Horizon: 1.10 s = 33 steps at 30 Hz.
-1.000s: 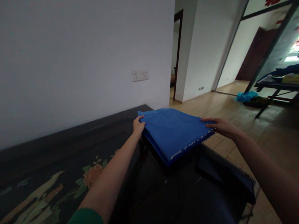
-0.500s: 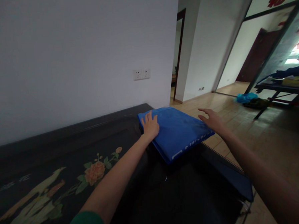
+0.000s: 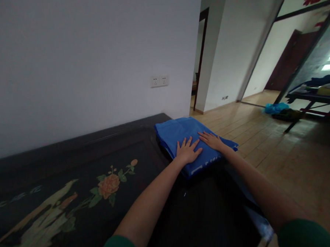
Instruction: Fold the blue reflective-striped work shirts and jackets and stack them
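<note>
A folded blue cloth or bag (image 3: 173, 132) with white print along its near edge lies at the far right end of a dark glossy surface (image 3: 138, 147). My left hand (image 3: 188, 151) rests flat on the middle of it, fingers spread. Beside it, my right hand (image 3: 211, 141) lies flat on the right part of the blue bundle, fingers stretched out. The two hands are close together, with the fingertips a small distance apart. Neither hand grips anything.
Painted flowers (image 3: 109, 186) and a bird decorate the dark surface at left. Behind it stands a wall with a double socket (image 3: 159, 81). On the floor to the right lie a bright blue plastic bag (image 3: 276, 108) and dark items, near a dark table (image 3: 315, 95).
My left hand has slid right from the bundle's left edge to its middle. My right hand, raised beside the bundle before, has come down onto it. The bundle looks flatter.
</note>
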Tool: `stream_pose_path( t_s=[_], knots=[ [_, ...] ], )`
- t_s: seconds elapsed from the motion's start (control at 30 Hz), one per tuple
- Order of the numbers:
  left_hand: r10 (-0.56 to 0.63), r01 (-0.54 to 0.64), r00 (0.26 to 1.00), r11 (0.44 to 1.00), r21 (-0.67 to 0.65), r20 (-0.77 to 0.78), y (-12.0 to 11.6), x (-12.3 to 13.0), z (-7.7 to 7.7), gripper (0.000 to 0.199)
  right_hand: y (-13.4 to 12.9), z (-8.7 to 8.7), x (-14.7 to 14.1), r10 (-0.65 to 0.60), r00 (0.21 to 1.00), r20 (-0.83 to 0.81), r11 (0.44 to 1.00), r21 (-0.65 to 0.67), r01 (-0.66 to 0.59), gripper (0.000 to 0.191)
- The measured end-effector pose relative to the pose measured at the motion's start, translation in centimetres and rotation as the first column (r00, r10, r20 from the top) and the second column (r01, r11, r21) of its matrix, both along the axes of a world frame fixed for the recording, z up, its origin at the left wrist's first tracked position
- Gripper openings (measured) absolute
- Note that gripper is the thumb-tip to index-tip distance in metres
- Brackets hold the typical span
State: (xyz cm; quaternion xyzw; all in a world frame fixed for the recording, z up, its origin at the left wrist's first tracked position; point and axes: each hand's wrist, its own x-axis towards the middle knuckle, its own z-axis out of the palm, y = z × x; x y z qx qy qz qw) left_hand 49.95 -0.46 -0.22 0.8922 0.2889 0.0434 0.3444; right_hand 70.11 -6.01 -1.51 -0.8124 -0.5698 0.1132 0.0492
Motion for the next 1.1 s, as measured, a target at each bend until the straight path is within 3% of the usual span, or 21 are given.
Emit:
stream_pose_path(
  t_s=[0.1, 0.2, 0.33, 0.4, 0.47, 0.6, 0.7, 0.8, 0.93, 1.1],
  knots=[
    [0.012, -0.014, 0.997, 1.0, 0.021, 0.075, 0.0, -0.7, 0.5, 0.056, 0.1, 1.8, -1.1, -0.073, 0.996, 0.046, 0.997, 0.029, 0.072, 0.047],
    [0.044, -0.07, 0.97, 0.993, 0.098, 0.238, 0.5, -3.8, 2.5, 0.044, 0.3, 5.2, -3.3, -0.066, 0.997, 0.046, 0.958, 0.281, 0.051, 0.044],
    [0.102, -0.165, 0.893, 0.98, 0.108, 0.438, 1.8, -12.0, 6.8, 0.028, 0.2, 10.7, -8.5, 0.079, 0.995, -0.055, 0.768, 0.64, -0.026, 0.038],
    [0.224, -0.281, 0.839, 0.959, 0.043, 0.497, 2.1, -16.9, 8.8, 0.026, 0.0, 12.8, -12.3, 0.153, 0.983, -0.104, 0.688, 0.725, -0.031, 0.035],
    [0.375, -0.421, 0.757, 0.906, -0.04, 0.535, 2.0, -21.8, 10.2, 0.026, -0.3, 13.8, -16.5, 0.242, 0.954, -0.177, 0.65, 0.76, -0.024, 0.032],
    [0.605, -0.58, 0.607, 0.781, -0.232, 0.515, 0.0, -29.8, 10.3, 0.025, -0.3, 12.6, -25.7, 0.444, 0.827, -0.345, 0.662, 0.749, -0.043, 0.028],
    [0.701, -0.653, 0.567, 0.703, -0.283, 0.434, -2.4, -34.1, 8.7, 0.024, -0.4, 10.3, -32.8, 0.527, 0.704, -0.476, 0.728, 0.68, -0.085, 0.026],
    [0.756, -0.721, 0.566, 0.647, -0.247, 0.329, -5.2, -37.2, 6.5, 0.023, -1.3, 7.8, -39.5, 0.526, 0.628, -0.573, 0.805, 0.574, -0.149, 0.024],
    [0.756, -0.737, 0.622, 0.653, -0.174, 0.204, -9.0, -39.7, 3.8, 0.023, -4.1, 4.7, -45.9, 0.486, 0.626, -0.61, 0.86, 0.462, -0.217, 0.022],
    [0.667, -0.674, 0.699, 0.735, -0.074, 0.259, -11.5, -40.8, 2.4, 0.022, -6.5, 2.7, -48.0, 0.48, 0.617, -0.623, 0.867, 0.443, -0.228, 0.022]
  ],
)
